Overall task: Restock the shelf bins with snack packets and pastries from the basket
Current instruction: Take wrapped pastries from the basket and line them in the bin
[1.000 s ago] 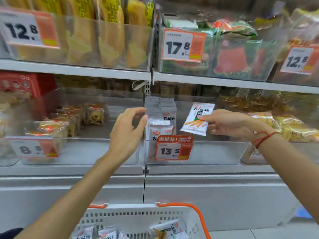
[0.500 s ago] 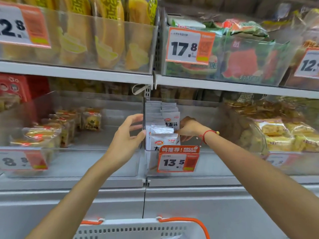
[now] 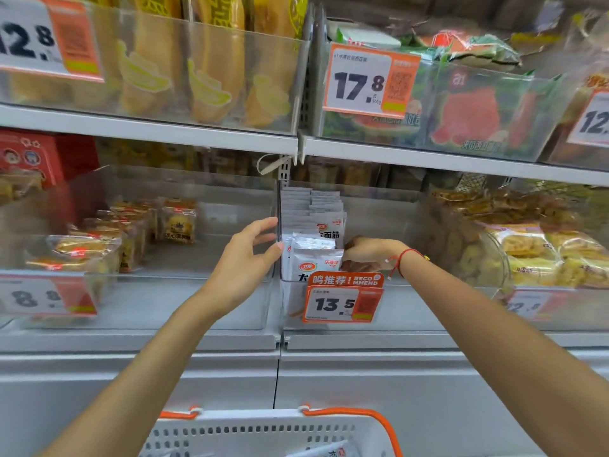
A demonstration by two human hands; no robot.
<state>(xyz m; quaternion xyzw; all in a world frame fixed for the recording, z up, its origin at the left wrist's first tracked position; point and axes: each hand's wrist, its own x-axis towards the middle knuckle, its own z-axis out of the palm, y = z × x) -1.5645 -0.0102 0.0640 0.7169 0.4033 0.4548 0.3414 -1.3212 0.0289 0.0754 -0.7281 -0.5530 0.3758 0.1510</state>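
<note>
The right hand reaches into the clear middle bin on the shelf, its fingers curled against the front white snack packet in the upright row; whether it actually pinches the packet I cannot tell. The left hand is spread, fingertips at the bin's left wall beside the packets. A 13.5 price tag hangs on the bin front. Near the person, the white basket with orange handles holds another packet. Wrapped pastries sit in the left bin.
</note>
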